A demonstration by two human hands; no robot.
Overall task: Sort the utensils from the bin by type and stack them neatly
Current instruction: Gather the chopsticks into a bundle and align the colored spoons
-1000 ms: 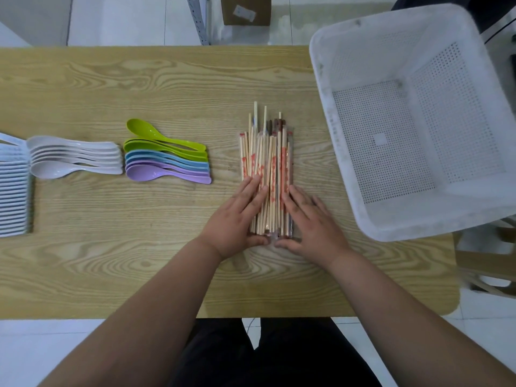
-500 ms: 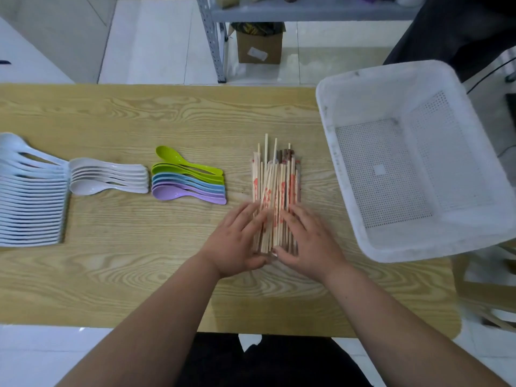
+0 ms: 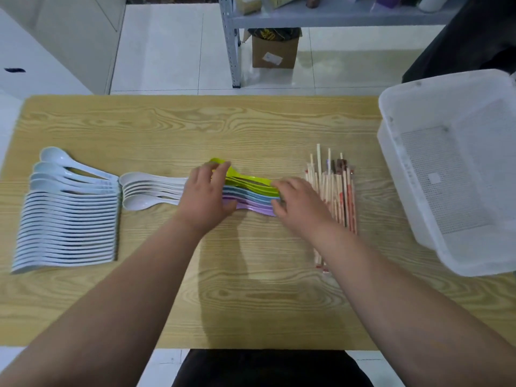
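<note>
A row of coloured spoons (image 3: 251,191), green, blue and purple, lies at the middle of the wooden table (image 3: 251,127). My left hand (image 3: 203,196) spans the bowl end, fingers over the green spoon and thumb by the purple one. At the handle ends, my right hand (image 3: 301,202) has its fingers curled around the tips. A bundle of wrapped wooden chopsticks (image 3: 344,191) lies just right of my right hand, partly hidden by the wrist. White spoons (image 3: 156,188) and a long row of pale blue spoons (image 3: 69,219) lie to the left.
The white perforated bin (image 3: 391,141) stands at the table's right edge with nothing in it. Beyond the table are a metal shelf (image 3: 335,16) and a cardboard box (image 3: 275,51) on the tiled floor. A dark chair back (image 3: 474,46) stands at the far right.
Both hands left the chopstick bundle and moved left onto the coloured spoons. The head view shifted left, so the bin now sits at the right edge.
</note>
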